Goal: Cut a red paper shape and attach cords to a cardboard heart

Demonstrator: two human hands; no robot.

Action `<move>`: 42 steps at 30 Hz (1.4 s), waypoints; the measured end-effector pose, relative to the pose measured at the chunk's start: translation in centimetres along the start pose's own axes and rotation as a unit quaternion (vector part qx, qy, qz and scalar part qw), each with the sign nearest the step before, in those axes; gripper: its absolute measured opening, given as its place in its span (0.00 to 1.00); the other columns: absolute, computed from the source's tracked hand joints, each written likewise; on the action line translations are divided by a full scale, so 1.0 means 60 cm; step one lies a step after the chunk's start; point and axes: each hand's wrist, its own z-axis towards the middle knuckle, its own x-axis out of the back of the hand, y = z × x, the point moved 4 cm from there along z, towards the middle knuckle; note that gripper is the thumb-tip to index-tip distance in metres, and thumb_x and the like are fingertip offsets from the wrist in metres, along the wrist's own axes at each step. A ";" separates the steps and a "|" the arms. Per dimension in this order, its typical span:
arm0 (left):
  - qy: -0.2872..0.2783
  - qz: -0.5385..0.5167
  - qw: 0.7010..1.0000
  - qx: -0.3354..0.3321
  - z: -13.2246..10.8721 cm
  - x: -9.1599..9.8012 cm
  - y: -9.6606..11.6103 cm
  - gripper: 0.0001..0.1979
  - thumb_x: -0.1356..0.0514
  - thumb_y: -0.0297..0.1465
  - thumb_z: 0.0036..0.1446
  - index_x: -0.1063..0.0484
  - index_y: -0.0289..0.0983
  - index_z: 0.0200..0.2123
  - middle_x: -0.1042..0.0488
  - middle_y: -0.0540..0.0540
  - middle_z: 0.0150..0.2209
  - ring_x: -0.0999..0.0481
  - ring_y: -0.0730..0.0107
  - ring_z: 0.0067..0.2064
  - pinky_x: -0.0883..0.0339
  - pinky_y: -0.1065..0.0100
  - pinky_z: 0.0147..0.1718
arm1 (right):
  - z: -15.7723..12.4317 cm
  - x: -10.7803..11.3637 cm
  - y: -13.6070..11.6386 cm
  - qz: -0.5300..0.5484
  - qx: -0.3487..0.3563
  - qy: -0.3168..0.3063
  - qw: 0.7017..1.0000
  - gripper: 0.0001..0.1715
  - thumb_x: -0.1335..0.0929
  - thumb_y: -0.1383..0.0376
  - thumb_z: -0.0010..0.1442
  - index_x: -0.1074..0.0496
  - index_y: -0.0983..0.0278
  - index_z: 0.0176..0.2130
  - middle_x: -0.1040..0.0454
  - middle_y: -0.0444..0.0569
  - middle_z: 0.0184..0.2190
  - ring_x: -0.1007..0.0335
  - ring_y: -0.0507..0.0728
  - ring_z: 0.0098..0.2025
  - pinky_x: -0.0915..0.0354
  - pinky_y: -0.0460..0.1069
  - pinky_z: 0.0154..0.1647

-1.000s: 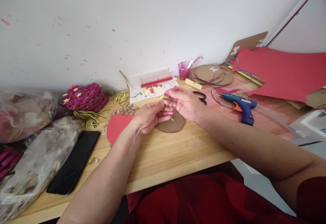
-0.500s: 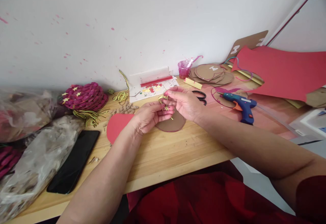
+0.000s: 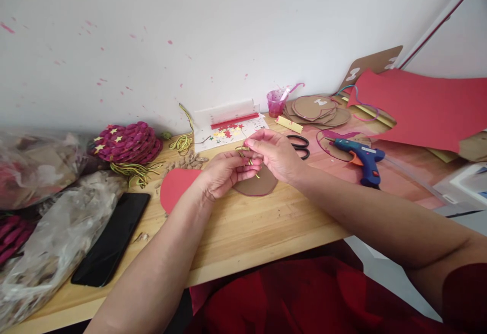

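Both hands meet above the table's middle, closed on a thin yellow-and-dark cord (image 3: pixel 242 148). My left hand (image 3: pixel 227 173) pinches one part of it, and a short end hangs below the fingers. My right hand (image 3: pixel 276 154) pinches the cord a little higher, fingertips close to the left ones. Underneath lies a brown cardboard piece (image 3: pixel 256 187) with a dark pinkish edge, partly hidden by the hands. A red paper piece (image 3: pixel 175 188) lies by my left wrist. Black-handled scissors (image 3: pixel 300 146) rest beyond my right hand, their blades hidden.
A blue glue gun (image 3: pixel 361 156) lies at right, near stacked cardboard shapes (image 3: pixel 315 111) and a pink cup (image 3: pixel 276 103). Star cut-outs lie on white paper (image 3: pixel 205 144). At left are a purple star-trimmed bundle (image 3: pixel 133 144), a black phone (image 3: pixel 112 240) and plastic bags (image 3: pixel 64 232).
My right fingertips have dipped slightly closer to the left ones, and the cord loop between them looks smaller. The view has shifted very little; other things stay in place.
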 end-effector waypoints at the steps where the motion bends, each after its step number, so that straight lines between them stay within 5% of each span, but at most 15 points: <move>1: -0.003 0.000 1.000 0.000 0.000 -0.001 0.000 0.09 0.42 0.18 0.60 0.20 0.28 0.35 0.19 0.38 0.34 0.18 0.70 0.35 0.23 0.71 0.37 | -0.001 0.000 0.000 -0.011 0.007 0.001 1.000 0.14 0.21 0.61 0.47 0.27 0.62 0.29 0.25 0.40 0.28 0.29 0.50 0.30 0.33 0.47 0.32; 21: 0.003 0.072 0.997 0.028 0.000 0.009 -0.005 0.08 0.41 0.17 0.57 0.23 0.28 0.28 0.21 0.42 0.28 0.22 0.75 0.27 0.26 0.74 0.31 | 0.003 0.003 -0.008 0.061 -0.048 -0.029 0.997 0.14 0.20 0.64 0.47 0.26 0.62 0.29 0.25 0.41 0.31 0.26 0.51 0.36 0.26 0.51 0.46; 28: -0.016 0.123 0.992 0.025 -0.002 0.004 -0.003 0.09 0.42 0.19 0.58 0.22 0.30 0.30 0.20 0.41 0.28 0.21 0.72 0.27 0.30 0.76 0.25 | 0.003 0.003 -0.004 0.085 -0.094 -0.022 0.992 0.12 0.21 0.66 0.49 0.26 0.63 0.30 0.23 0.43 0.31 0.23 0.51 0.34 0.26 0.47 0.38; 42: -0.098 0.009 0.994 0.052 0.000 0.002 -0.005 0.16 0.48 0.19 0.54 0.22 0.27 0.41 0.18 0.32 0.44 0.17 0.53 0.45 0.23 0.57 0.44 | 0.009 0.014 -0.014 0.109 -0.134 0.011 0.985 0.09 0.25 0.68 0.55 0.29 0.62 0.33 0.23 0.44 0.27 0.25 0.53 0.29 0.36 0.44 0.21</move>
